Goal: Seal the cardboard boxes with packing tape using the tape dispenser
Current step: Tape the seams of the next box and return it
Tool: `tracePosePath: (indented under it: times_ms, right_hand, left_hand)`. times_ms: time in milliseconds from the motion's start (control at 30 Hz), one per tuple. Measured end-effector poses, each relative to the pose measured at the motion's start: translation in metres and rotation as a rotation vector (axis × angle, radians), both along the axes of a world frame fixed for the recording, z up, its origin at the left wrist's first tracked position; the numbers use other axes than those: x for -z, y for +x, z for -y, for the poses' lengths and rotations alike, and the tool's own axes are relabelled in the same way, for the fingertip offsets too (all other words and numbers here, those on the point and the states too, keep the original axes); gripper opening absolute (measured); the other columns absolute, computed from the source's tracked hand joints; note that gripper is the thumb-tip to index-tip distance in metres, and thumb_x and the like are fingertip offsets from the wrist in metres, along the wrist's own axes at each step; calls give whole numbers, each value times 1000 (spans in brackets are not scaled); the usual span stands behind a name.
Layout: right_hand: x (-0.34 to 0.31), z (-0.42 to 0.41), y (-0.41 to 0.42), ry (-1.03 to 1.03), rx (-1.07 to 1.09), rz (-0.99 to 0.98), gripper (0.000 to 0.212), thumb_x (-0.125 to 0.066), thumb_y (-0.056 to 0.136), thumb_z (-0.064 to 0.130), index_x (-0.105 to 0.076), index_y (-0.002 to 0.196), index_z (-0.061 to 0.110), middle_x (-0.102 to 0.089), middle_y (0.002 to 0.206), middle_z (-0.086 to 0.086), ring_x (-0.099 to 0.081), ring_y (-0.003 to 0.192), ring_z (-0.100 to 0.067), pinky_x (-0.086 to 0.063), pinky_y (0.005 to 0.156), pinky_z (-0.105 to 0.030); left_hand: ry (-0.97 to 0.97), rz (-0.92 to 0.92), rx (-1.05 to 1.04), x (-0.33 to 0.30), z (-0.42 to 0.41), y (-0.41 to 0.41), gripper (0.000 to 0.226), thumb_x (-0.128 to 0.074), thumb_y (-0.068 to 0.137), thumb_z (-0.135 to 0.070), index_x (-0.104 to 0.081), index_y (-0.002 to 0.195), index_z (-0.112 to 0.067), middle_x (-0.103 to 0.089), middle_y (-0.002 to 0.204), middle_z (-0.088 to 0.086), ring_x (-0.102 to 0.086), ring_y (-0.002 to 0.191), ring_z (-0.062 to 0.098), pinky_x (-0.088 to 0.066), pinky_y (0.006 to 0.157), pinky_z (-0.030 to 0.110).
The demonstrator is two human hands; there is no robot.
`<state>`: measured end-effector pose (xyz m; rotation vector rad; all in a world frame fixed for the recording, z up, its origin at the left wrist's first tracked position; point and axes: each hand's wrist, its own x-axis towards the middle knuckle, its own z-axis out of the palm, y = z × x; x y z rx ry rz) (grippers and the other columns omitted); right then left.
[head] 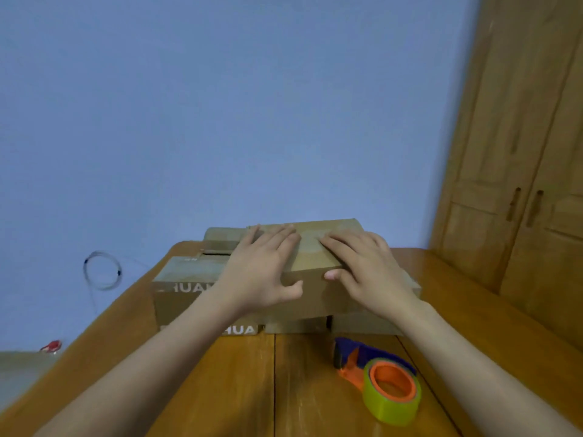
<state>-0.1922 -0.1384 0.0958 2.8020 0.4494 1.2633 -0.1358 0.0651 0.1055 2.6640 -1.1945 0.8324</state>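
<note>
Holding the top cardboard box [315,247] with both hands: left hand [262,266] lies flat on its upper face, fingers straight, thumb down on the near side wall. Right hand [362,266] mirrors it, fingers spread on the top, thumb against the near face. Neither grip is clenched; both are released and pressing, nothing pinched.

This box sits on a stack of other boxes [186,285] at the far half of the desk [239,389]. At least two lie below it and one behind to the left, where a dark slot suggests flaps not fully closed. White lettering shows on two near faces.

The tape dispenser [378,376] lies untouched on the desk near my right forearm, well apart from either hand. Blue body, orange hub, yellow-green roll; cutter end points toward the boxes.

Step in hand, as I judge it: positioning or flattening the top box before taping. I cannot tell whether any tape is on it already; image is soft.

Next move calls for: left hand to keep the flaps pressed shut, right hand to leave the box and take the dispenser by its handle, then bring the cutter end to the box seam.

Background: blue wall, wooden cupboard doors [520,184] at right, a wire loop [102,271] on the wall.
</note>
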Motion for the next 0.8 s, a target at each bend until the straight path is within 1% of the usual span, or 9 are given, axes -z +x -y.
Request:
tracePosePath:
  times_ms: [67, 133, 267, 367, 500, 633, 667, 733, 800]
  right_hand:
    - [18, -14, -6, 29, -47, -18, 50, -47, 84, 44, -62, 122, 16, -62, 118, 2, -46, 108, -16, -27, 94, -33]
    - [36, -26, -11, 56, -82, -48, 49, -47, 85, 45, -60, 123, 18, -62, 119, 4, -46, 108, -14, -27, 95, -33]
    - [71, -44, -13, 105, -114, -135, 48, -46, 86, 48, -59, 124, 22, -61, 120, 7, -46, 111, -12, -26, 98, -31]
    - [93, -51, -10, 129, -113, -194, 49, -45, 86, 50, -58, 126, 24, -60, 121, 9, -43, 115, -8, -31, 101, -30]
    - [112, -54, -4, 163, -105, -242, 52, -45, 84, 55, -58, 126, 26, -60, 120, 11, -42, 114, -6, -26, 100, -27]
    - [127, -51, 2, 190, -84, -231, 53, -47, 82, 60, -61, 122, 28, -61, 114, 13, -44, 109, -4, -37, 94, -32]
    - [130, -51, 3, 200, -80, -226, 52, -47, 83, 61, -61, 122, 29, -61, 114, 14, -45, 108, -4, -38, 94, -31]
    - [132, -49, 5, 218, -71, -220, 51, -47, 83, 62, -61, 122, 31, -61, 114, 16, -45, 109, -3, -37, 94, -30]
    - [134, -49, 7, 234, -68, -203, 51, -47, 83, 62, -63, 121, 32, -62, 113, 17, -45, 108, -3, -36, 92, -29]
  left_hand:
    - [-4, -8, -4, 16, -18, -10, 88, -27, 73, -65, -35, 147, -18, -33, 155, 0, -26, 144, 15, -4, 118, 40]
    - [19, -45, -19, 33, -32, -17, 90, -25, 71, -66, -36, 147, -19, -33, 155, -2, -27, 144, 13, -5, 118, 41]
    - [35, -110, -39, 62, -50, -23, 89, -30, 70, -66, -38, 146, -21, -35, 154, -4, -26, 144, 12, 2, 115, 39]
    - [46, -170, -38, 82, -58, -19, 89, -31, 70, -66, -34, 148, -23, -31, 155, -7, -21, 145, 10, 5, 116, 37]
    - [57, -192, -41, 104, -60, -9, 83, -41, 71, -65, -46, 141, -22, -45, 147, -5, -36, 139, 13, -4, 114, 40]
    - [40, -303, 2, 116, -57, 0, 87, -31, 71, -65, -31, 149, -26, -28, 156, -10, -18, 145, 7, 4, 116, 32]
    - [30, -310, 9, 117, -57, 2, 87, -29, 70, -65, -31, 148, -27, -27, 156, -11, -17, 145, 6, 3, 115, 30]
    - [-3, -313, 15, 117, -56, 4, 85, -28, 70, -66, -38, 145, -27, -33, 153, -12, -23, 143, 7, -3, 114, 29]
    - [-46, -299, 15, 117, -54, 7, 80, -29, 73, -69, -49, 138, -27, -44, 146, -12, -35, 137, 8, -15, 112, 28]
